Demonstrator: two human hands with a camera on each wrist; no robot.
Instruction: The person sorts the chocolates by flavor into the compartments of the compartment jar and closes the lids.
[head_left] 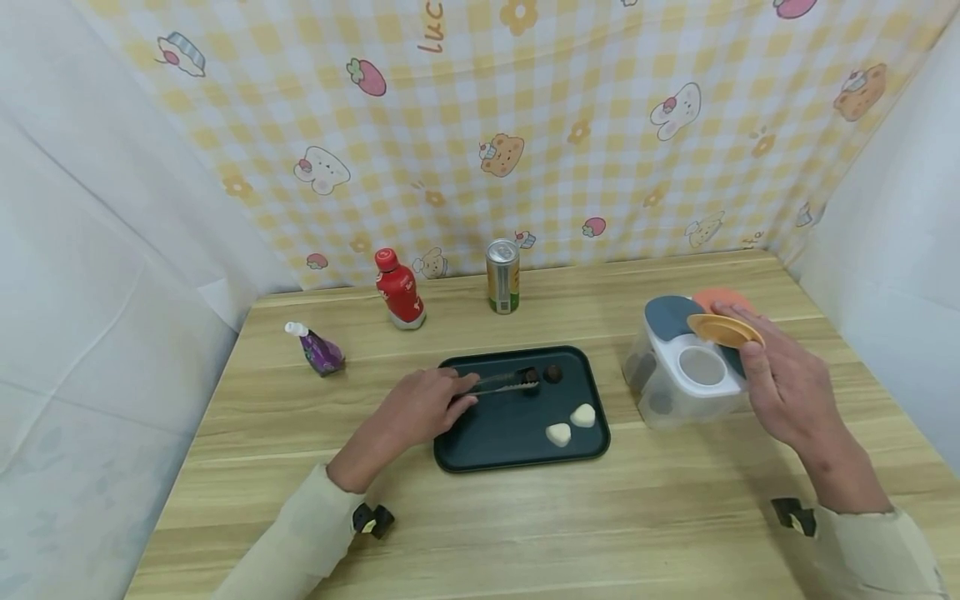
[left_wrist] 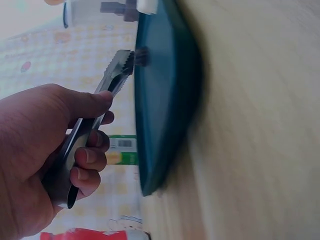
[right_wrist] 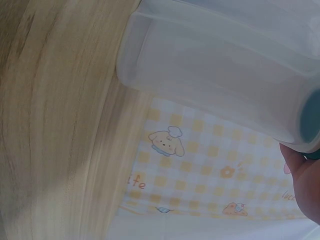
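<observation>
Dark green, the tray [head_left: 498, 440] has a clear plastic container [head_left: 692, 403] at three o'clock, likely light, stiff; the steel tongs [left_wrist: 82, 131] look springy, best gripped mid-arm; the yellow lid [head_left: 725, 330], thin; the brown piece [head_left: 529, 375] between their tips, crushable. The left hand [head_left: 426, 405], at nine o'clock, curls its fingers around the tongs; the right hand [head_left: 795, 382] pinches the tilted lid.

Red bottle [head_left: 402, 293], drink can [head_left: 503, 279], purple pouch [head_left: 322, 353]
</observation>
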